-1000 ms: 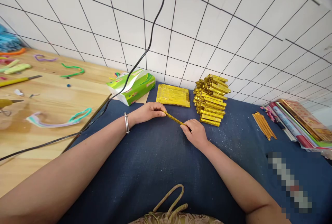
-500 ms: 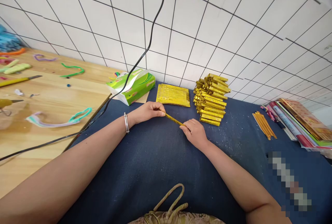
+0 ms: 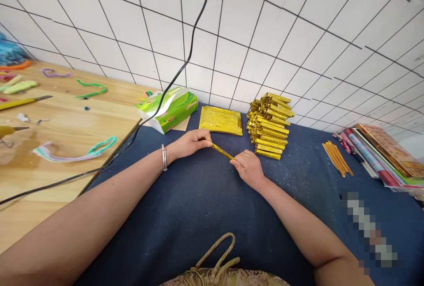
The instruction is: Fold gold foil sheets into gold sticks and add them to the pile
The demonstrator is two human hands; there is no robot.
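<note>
Between my two hands stretches a narrow folded strip of gold foil paper (image 3: 222, 152), slanting down to the right above the dark blue cloth (image 3: 185, 215). My left hand (image 3: 195, 142) pinches its upper left end between thumb and fingers. At the lower right end, my right hand (image 3: 250, 167) grips it the same way, fingers curled. Just beyond the hands lies a flat stack of gold foil paper (image 3: 221, 121). To its right rises a pile of folded gold foil paper pieces (image 3: 270, 127).
A green tissue pack (image 3: 175, 111) stands behind my left hand. A black cable (image 3: 180, 72) hangs across the wall and runs over the wooden table (image 3: 62, 122). Brown strips (image 3: 338, 159) and a stack of books (image 3: 384, 158) lie at the right.
Both hands keep their pinch on the gold strip and have barely moved. The bracelet on my left wrist has shifted slightly to the right.
</note>
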